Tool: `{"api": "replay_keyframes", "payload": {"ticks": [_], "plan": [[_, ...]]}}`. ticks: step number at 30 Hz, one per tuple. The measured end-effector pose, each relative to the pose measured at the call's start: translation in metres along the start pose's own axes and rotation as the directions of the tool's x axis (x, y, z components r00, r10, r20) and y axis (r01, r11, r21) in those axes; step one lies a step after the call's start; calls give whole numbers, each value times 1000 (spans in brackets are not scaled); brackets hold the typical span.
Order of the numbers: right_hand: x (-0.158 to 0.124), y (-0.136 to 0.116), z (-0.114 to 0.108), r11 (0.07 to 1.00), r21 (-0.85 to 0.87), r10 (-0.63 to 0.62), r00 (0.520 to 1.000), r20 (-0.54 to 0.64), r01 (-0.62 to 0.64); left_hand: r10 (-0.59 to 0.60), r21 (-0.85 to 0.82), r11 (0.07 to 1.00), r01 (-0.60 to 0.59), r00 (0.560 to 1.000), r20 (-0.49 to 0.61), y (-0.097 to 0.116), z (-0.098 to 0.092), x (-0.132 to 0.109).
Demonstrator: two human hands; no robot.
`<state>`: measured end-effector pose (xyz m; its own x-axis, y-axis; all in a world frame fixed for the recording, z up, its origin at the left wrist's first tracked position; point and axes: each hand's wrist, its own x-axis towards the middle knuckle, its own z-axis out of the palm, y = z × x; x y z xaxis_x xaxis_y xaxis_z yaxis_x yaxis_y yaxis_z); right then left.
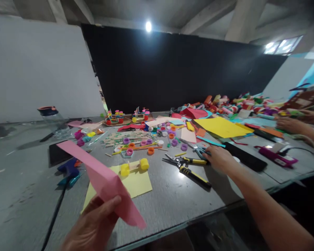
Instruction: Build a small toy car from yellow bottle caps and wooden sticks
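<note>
A folded sheet of pink paper (pixel 102 176) is pinched in my left hand (pixel 98 216), thumb on its near face, raised above the table's front. My right hand (pixel 219 158) reaches out to the middle, its fingers closed on the handles of blue-grey scissors (pixel 199 150); the fingertips are partly hidden. Just below the scissors lie snips with black and yellow handles (pixel 191 169). Under the pink paper is a pale yellow sheet (pixel 137 183), on which rests a small stick piece with two yellow caps (pixel 134 166).
Wooden sticks (pixel 125 137) and coloured bottle caps (pixel 151 151) spread across the middle. Two small stick models (pixel 140 114) stand at the back. A bottle (pixel 53 120) is at left, a yellow sheet (pixel 222 126) and purple glue gun (pixel 277 157) at right. Another person's hands (pixel 290 125) work far right.
</note>
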<state>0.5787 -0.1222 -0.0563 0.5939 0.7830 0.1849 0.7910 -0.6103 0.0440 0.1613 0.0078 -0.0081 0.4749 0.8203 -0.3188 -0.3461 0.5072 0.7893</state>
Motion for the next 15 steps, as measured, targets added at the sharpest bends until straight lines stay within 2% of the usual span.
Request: {"api": "replay_keyframes", "payload": {"ticks": [3,5,8,10,12,15], "plan": [[16,8,5,1000,-20,5,996,92,-3,38,-37,999,-36,996,75,5,17,5],[21,10,9,1000,-17,-4,993,121,6,44,-24,999,-40,987,154,5,21,9],[24,10,13,999,19,-30,990,134,28,85,1,996,-88,973,214,6,26,16],[24,9,14,998,60,-34,993,115,27,131,5,991,-137,960,246,16,40,23],[24,8,10,993,118,-30,997,71,21,188,-4,981,-196,929,319,38,69,34],[27,5,-6,971,239,-5,1000,-24,10,293,-49,952,-301,854,431,89,136,50]]}}
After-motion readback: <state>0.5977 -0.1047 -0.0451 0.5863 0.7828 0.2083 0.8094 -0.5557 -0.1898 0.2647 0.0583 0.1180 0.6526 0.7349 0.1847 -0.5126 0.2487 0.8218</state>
